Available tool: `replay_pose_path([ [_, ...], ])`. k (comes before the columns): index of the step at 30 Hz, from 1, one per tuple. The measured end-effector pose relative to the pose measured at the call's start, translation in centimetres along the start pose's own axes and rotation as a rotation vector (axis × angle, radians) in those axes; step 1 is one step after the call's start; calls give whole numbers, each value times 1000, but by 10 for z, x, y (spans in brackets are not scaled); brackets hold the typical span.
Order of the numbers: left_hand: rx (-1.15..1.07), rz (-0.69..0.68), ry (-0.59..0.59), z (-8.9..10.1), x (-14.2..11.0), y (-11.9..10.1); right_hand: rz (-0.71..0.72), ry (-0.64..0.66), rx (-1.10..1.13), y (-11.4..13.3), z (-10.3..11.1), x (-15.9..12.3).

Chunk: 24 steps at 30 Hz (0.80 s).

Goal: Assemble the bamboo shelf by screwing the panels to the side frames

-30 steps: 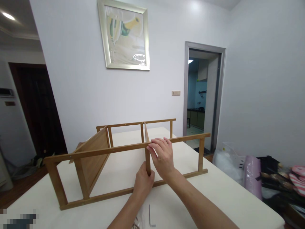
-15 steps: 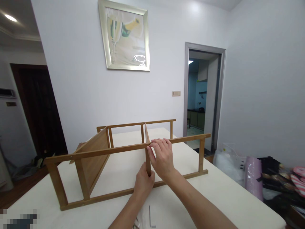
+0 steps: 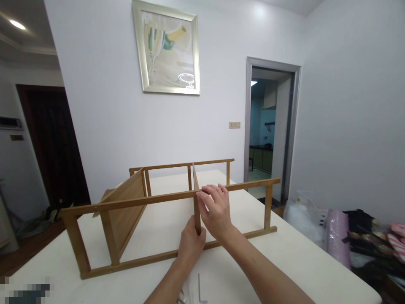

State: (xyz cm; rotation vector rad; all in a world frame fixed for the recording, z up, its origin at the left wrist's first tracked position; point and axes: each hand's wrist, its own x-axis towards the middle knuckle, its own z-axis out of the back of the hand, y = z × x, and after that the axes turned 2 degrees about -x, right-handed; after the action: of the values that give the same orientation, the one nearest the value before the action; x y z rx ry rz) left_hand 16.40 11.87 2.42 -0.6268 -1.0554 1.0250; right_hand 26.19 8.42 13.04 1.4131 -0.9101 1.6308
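A wooden shelf rack [image 3: 148,199] lies on its side on the white table [image 3: 152,280], its slatless side frames joined by panels. My left hand [image 3: 191,242] is closed around the lower part of its middle crosspiece [image 3: 197,213], by the bottom rail. Higher up, my right hand [image 3: 217,207] has its thumb and fingertips together at the joint between that crosspiece and the upper rail. Whatever small thing they may pinch there is hidden. An L-shaped hex key [image 3: 199,287] lies on the table below my hands. Beside it is a clear plastic bag [image 3: 186,293], partly covered by my left forearm.
A wide wooden panel [image 3: 129,202] spans the rack on the left. Pixelated dark patches cover the lower left corner. Right of the table are a purple wrapped roll [image 3: 338,238] and piled bags. A framed picture [image 3: 171,89] hangs on the wall near a doorway [image 3: 249,114].
The view has shifted very slightly. Both hands keep their places on the rack, with only a slight shift of the right fingers at the joint.
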Motion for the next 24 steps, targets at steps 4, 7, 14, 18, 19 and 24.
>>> replay_pose_path([
  [4, 7, -7, 1, 1, -1, -1, -17, -13, 1, 0, -1, 0],
  [7, 6, -20, 2, 1, -1, -1, -22, -18, 5, 1, -1, 0],
  [14, -9, -26, 13, -1, 1, 5, -24, -23, 16, 0, -3, 1],
  [18, -16, -22, 15, -3, 2, 8, -41, -9, 13, -3, -5, 0],
  [19, -19, -17, 13, -3, 2, 8, -42, -6, 17, -4, -6, -1],
  [24, -41, -7, 7, -3, 1, 8, -35, -8, 38, -3, -5, -3],
])
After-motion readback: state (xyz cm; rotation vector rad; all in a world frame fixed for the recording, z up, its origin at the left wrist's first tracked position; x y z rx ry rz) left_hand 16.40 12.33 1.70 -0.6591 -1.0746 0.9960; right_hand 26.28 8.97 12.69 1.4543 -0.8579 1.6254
